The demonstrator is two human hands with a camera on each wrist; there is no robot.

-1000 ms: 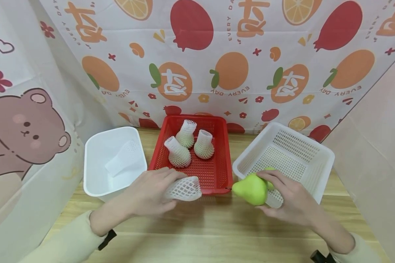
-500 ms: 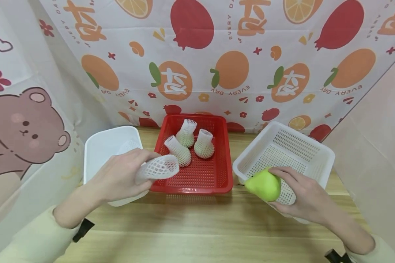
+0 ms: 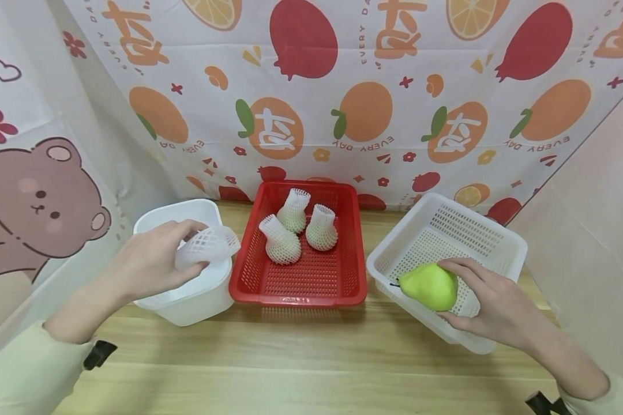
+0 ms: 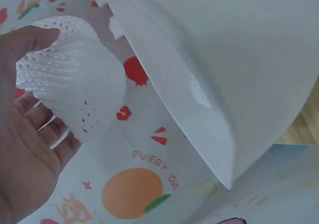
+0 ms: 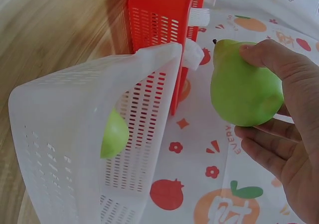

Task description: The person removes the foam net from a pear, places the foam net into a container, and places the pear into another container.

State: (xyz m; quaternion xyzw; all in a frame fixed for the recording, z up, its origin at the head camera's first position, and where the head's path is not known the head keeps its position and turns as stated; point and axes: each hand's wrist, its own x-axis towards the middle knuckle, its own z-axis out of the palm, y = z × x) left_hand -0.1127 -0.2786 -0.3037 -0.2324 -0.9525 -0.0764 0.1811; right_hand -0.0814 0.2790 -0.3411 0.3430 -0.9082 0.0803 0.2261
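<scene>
My left hand [image 3: 145, 262] holds a white foam fruit net [image 3: 210, 246] over the white bin [image 3: 197, 308] at the left. In the left wrist view the foam net [image 4: 82, 79] sits between thumb and fingers, its mouth spread wide. My right hand [image 3: 503, 308] grips a green pear [image 3: 430, 287] by its round end above the white basket [image 3: 516, 248], with the stem pointing left. In the right wrist view a second green pear [image 5: 114, 137] lies inside that basket, hidden by my hand and the held pear in the head view.
Between the two white containers stands a red basket [image 3: 298, 300]. Three pears in foam nets [image 3: 282, 249] occupy its back and left part. A printed curtain [image 3: 337, 167] hangs right behind the containers, and the wooden table [image 3: 311, 363] extends in front.
My left hand has carried the foam net leftward from the red basket's front to over the white bin. My right hand has moved the pear rightward, over the white basket.
</scene>
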